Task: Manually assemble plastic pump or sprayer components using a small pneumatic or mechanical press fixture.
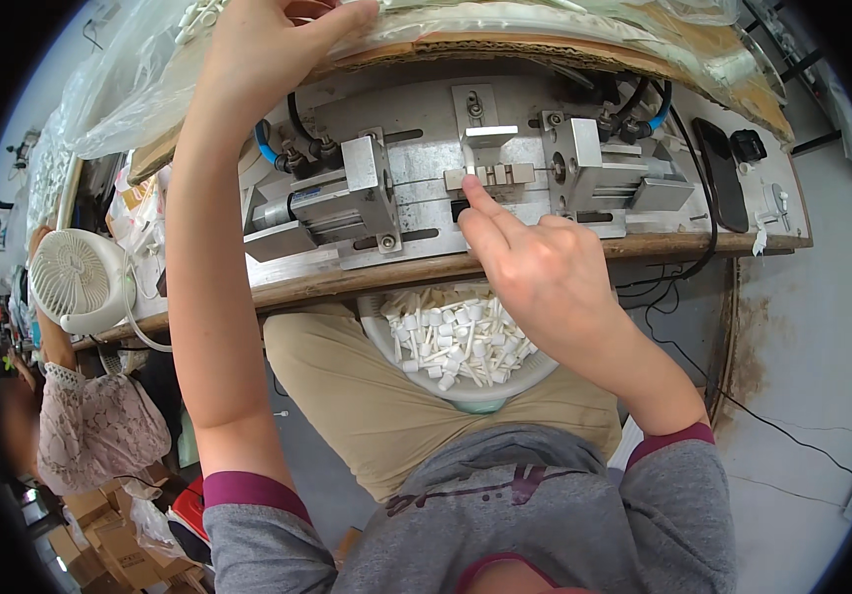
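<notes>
My right hand (540, 262) reaches over a metal fixture on the bench. Its index finger is stretched out, and the fingertip touches a small slotted metal block (515, 175) at the lower end of a thin white plastic stick (469, 155). The other fingers curl under, and nothing shows in their grip. At the upper edge my left hand (283, 45) is over a cardboard tray (535, 45) lined with clear plastic. Its thumb is stretched out, while the other fingers are mostly cut off by the picture's edge, so whatever they hold is hidden.
Two pneumatic cylinders (332, 198) (614, 168) flank the block. Between my knees, a white basin (485, 396) holds many white capped sticks. A white fan (80, 277) stands at left, near another person's lace sleeve (99, 426). A black phone (721, 173) and cables lie at right.
</notes>
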Demonstrator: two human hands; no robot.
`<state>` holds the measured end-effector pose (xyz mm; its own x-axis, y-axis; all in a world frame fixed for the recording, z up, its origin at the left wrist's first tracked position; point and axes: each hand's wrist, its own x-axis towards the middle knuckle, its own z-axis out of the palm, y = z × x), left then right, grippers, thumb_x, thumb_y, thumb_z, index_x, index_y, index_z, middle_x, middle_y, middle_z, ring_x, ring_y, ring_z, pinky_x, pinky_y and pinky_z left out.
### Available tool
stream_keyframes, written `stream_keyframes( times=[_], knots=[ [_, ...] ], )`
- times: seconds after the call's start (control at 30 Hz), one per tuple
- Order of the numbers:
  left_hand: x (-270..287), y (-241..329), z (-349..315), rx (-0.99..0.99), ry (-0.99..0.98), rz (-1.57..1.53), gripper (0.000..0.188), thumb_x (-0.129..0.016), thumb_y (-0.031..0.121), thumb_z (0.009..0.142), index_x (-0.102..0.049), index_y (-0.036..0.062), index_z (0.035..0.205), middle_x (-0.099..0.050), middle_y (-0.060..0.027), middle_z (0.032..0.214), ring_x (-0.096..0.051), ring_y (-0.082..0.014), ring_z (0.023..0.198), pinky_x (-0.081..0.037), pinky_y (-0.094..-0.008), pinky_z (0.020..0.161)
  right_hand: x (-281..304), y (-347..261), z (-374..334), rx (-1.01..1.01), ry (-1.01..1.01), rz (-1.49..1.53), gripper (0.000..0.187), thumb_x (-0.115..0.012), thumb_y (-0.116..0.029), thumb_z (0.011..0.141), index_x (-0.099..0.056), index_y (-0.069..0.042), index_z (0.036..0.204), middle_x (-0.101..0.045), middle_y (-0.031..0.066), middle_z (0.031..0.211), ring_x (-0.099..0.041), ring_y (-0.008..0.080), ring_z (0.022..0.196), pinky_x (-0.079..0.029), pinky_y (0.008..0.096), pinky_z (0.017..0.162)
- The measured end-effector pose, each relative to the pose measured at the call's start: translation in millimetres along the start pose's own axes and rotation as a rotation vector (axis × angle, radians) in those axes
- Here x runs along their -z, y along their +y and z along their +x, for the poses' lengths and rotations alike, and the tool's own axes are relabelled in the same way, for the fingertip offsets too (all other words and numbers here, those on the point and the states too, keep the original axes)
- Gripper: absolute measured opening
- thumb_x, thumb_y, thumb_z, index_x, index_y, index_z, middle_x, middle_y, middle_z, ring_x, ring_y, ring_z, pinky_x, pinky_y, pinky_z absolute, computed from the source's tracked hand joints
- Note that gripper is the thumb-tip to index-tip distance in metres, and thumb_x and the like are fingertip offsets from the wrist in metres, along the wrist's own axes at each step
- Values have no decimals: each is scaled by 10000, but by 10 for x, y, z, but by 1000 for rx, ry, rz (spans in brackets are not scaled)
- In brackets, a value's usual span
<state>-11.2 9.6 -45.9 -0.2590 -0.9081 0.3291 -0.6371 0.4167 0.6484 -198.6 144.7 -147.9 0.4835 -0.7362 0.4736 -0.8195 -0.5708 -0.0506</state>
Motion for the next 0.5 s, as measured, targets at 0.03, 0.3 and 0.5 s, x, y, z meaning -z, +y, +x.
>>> stream_keyframes(
  times=[0.03,0.3,0.5],
  knots=[
    [1,-60,16,31,14,-73,280,-716,161,894,-726,28,1140,-736,-137,967,-683,-226,889,-538,-330,805,12,2,9,-1,-19,0,140,-660,-66,694,-582,-30,804,-702,246,1157,-652,165,519,-499,278,513],
    [-37,41,-655,-249,16,-368,332,-762,-101,779,-706,-43,1101,-603,-103,1190,-697,-182,934,-625,-266,814,116,212,122,-64,9,327,214,-746,-159,757,-656,-31,903,-738,158,1029,-680,231,583,-511,305,517],
    [-456,53,-1323,-287,11,-3,320,-808,-5,755,-733,0,1067,-688,-127,1256,-741,-176,895,-607,-286,761,340,752,883,-305,328,549,206,-781,-129,817,-733,-55,1004,-745,32,931,-650,104,710,-490,227,645]
  ],
)
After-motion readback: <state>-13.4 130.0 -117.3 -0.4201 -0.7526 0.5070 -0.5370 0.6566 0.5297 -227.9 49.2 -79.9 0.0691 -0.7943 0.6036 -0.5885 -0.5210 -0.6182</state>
